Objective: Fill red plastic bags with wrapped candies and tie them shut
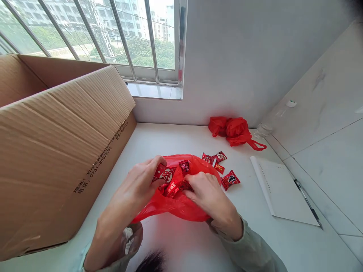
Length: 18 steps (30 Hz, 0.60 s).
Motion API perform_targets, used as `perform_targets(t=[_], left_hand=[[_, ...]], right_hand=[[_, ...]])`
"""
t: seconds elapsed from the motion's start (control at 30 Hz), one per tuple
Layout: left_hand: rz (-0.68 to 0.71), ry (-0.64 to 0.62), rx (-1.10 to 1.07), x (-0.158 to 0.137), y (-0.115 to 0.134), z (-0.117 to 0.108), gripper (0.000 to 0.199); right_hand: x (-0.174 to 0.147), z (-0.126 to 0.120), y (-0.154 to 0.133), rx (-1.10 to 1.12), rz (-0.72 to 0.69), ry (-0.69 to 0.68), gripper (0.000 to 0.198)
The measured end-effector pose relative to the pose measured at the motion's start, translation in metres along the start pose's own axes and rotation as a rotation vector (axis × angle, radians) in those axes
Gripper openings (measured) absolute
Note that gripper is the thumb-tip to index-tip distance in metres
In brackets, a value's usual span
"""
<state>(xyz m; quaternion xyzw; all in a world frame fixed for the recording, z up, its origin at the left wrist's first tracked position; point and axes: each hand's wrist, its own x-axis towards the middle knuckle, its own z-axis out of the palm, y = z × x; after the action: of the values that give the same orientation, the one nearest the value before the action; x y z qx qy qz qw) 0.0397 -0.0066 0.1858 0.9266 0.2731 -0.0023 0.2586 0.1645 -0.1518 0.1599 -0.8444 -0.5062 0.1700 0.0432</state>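
Note:
A red plastic bag [184, 209] lies spread open on the white table, with several red wrapped snacks in it. My left hand [141, 177] reaches in from the left, thumb and fingers closed on a red snack packet [166, 173] with white print. On the other side, my right hand [208, 192] is inside the bag, its fingertips pinched on a small red wrapped snack [185, 185]. Between the hands sit a shiny red packet [172, 189] and a dark red packet [184, 166]. The bag's bottom is hidden under the snacks.
Several loose packets, one a red snack packet [230, 180], lie right of the bag. Behind are crumpled red bags [234, 130] and a clear bottle [263, 130]. A paper pad [283, 192] and a pen [307, 202] lie right; a large cardboard box [56, 151] stands left.

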Motion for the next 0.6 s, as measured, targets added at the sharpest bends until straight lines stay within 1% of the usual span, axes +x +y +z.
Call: perform_targets(t=[0.07,0.17,0.27,0.33,0.4,0.47,0.6], left_hand=[[0.007,-0.016,-0.006,0.001,0.001,0.001,0.010],[0.046,-0.043,0.008,0.002,0.001,0.006,0.005],[0.085,-0.061,0.036,0.001,0.000,0.012,0.007],[0.084,-0.043,0.058,0.002,0.000,0.016,0.008],[0.070,-0.011,0.078,0.003,0.000,0.018,0.018],[0.056,0.021,0.088,0.006,0.000,0.021,0.026],[0.062,0.051,0.077,0.018,0.001,0.033,0.027]], right_hand=[[0.006,0.004,0.002,-0.102,0.070,-0.016,0.010],[0.004,0.002,0.010,-0.175,0.155,-0.009,0.010],[-0.005,-0.005,0.016,-0.174,0.182,-0.014,0.008],[-0.011,-0.009,0.019,-0.165,0.205,-0.015,0.010],[-0.015,-0.013,0.021,-0.158,0.234,-0.014,0.012],[-0.018,-0.016,0.022,-0.142,0.239,-0.034,0.014],[-0.019,-0.020,0.021,-0.120,0.194,-0.085,0.020]])
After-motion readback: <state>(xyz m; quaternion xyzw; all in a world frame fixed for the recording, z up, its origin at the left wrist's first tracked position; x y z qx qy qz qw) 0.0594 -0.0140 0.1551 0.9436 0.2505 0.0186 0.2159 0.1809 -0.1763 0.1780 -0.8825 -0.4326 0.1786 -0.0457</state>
